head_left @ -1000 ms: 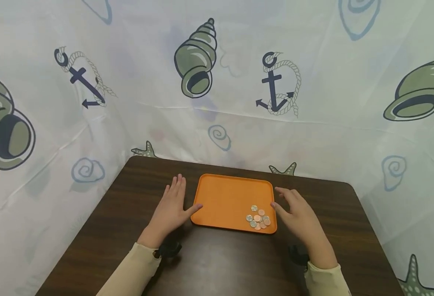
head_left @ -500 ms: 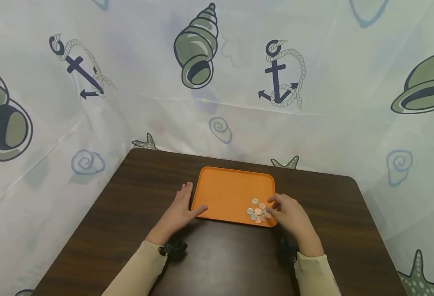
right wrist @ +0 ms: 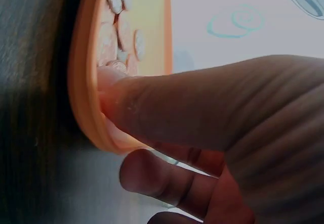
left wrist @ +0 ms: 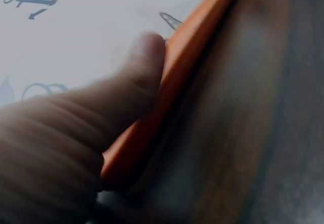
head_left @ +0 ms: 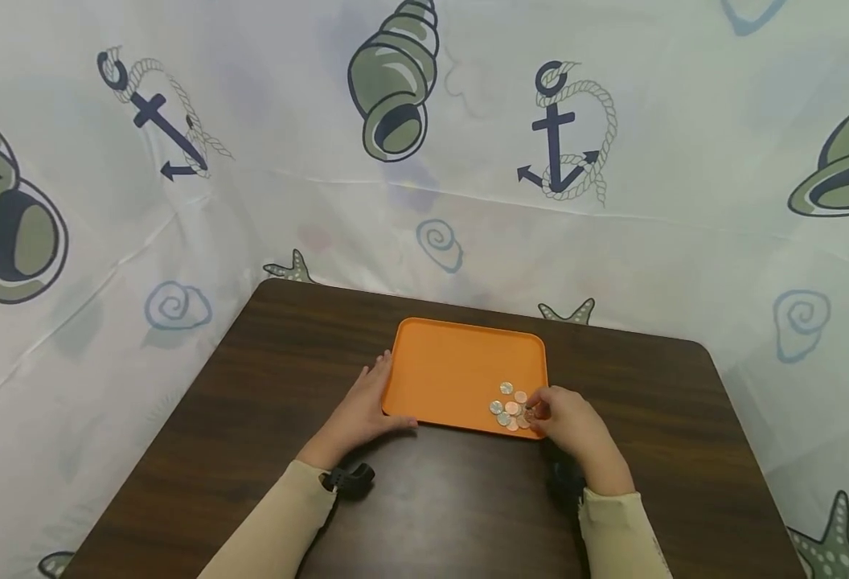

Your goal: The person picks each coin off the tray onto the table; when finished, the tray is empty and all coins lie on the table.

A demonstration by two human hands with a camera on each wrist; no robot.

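Several copper and silver coins lie in the right front corner of the shallow orange tray. My right hand reaches over the tray's right side, thumb and index finger bent round a copper coin at the edge of the group. In the right wrist view the thumb dips inside the rim by the coins; the index fingertip's contact is hidden. My left hand rests against the tray's left front corner, fingers straight along the left side. Its thumb lies along the front rim.
The tray stands on a dark wooden table with rounded back corners. Behind and beside it hangs a pale cloth printed with shells, anchors and starfish. Each wrist wears a black strap device, such as the left one.
My right hand has moved from beside the tray's right edge in to the coins, its fingertips drawing together. The left hand has slid against the tray's left front corner. The view has tilted down.
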